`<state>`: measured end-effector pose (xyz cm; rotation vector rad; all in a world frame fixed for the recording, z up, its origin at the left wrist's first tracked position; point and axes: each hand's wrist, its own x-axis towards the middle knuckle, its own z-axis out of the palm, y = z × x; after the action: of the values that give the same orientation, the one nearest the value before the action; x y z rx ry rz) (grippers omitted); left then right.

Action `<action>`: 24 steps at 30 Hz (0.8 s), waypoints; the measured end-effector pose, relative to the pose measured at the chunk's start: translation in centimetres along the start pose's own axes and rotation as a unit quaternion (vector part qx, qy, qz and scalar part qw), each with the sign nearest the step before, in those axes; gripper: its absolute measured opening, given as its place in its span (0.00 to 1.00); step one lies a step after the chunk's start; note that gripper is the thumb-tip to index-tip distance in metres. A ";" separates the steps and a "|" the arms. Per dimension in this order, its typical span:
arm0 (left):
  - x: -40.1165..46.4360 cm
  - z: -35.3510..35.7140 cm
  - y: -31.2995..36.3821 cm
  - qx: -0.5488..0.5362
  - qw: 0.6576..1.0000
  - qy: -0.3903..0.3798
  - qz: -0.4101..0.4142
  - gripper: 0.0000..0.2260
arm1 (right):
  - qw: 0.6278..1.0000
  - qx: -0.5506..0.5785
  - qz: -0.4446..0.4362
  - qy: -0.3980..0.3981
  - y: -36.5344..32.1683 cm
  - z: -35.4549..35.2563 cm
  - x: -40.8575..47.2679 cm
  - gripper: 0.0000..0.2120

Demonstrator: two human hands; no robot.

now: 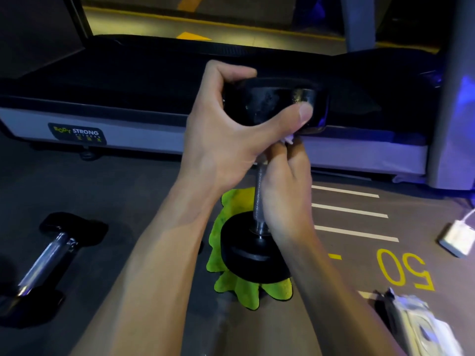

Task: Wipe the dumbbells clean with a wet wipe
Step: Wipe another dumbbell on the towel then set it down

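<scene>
On the grey gym floor [144,181] below my head camera, I see a black dumbbell [257,250] standing upright, its lower head resting on a crumpled lime-green cloth [231,209] and its knurled metal handle rising straight up. My left hand [226,140] grips the upper head from above and the left, fingers curled over the far edge and the thumb pressed across the near face, which shows wet smears. My right hand [285,181] comes up alongside the handle, fingers bunched just under the upper head, pinching a small white scrap that I take for the wet wipe [289,139]; only a sliver of it shows between the fingertips and the left thumb.

To the left, well apart, a second dumbbell [48,255] lies on its side on the floor, chrome handle angled toward me. Behind the hands runs a treadmill [115,119] with a "BODY STRONG" label on its grey side rail. At the lower right lies a wipes packet [421,327], blurred, near a yellow "50" [404,269] painted on the floor beside white lines. At the right edge sits a small white charger box [457,237] with a cable.
</scene>
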<state>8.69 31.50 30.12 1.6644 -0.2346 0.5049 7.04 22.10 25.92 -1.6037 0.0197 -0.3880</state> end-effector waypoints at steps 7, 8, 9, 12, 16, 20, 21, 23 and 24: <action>0.4 -0.6 -0.3 -0.006 1.000 0.000 0.002 0.29 | 0.984 0.085 0.028 -0.153 0.1 -1.5 2.6 0.15; 0.4 -0.5 -0.3 -0.006 1.000 0.003 0.001 0.29 | 0.988 0.081 0.034 -0.130 0.3 -1.1 2.6 0.14; 0.3 -0.4 -0.2 -0.002 1.000 0.006 0.001 0.29 | 0.991 0.074 0.038 -0.101 0.3 -0.7 2.4 0.13; 0.2 -0.1 0.1 0.017 1.000 0.006 0.007 0.30 | 0.999 0.030 0.002 -0.040 0.2 0.3 2.0 0.16; -0.3 -0.4 0.5 0.008 1.000 -0.008 0.011 0.31 | 0.994 0.025 0.024 -0.107 0.5 -1.0 3.1 0.15; -0.3 -0.5 0.6 -0.042 0.999 -0.023 -0.005 0.30 | 0.905 0.260 0.180 -0.286 0.8 -1.8 4.0 0.11; -0.3 -0.5 0.5 -0.044 0.999 -0.021 -0.005 0.30 | 0.908 0.261 0.182 -0.273 0.9 -1.7 4.0 0.10; -0.1 -0.5 0.3 -0.044 0.999 -0.008 -0.004 0.30 | 0.964 0.160 0.116 -0.181 1.2 -1.1 3.5 0.07; 0.0 -0.6 0.1 -0.039 0.999 0.000 -0.003 0.30 | 0.989 0.059 0.066 -0.120 1.1 -0.6 2.7 0.06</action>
<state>8.54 32.04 30.24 1.5887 -0.2463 0.4850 9.72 20.79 25.51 -1.5124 -0.0785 -0.0896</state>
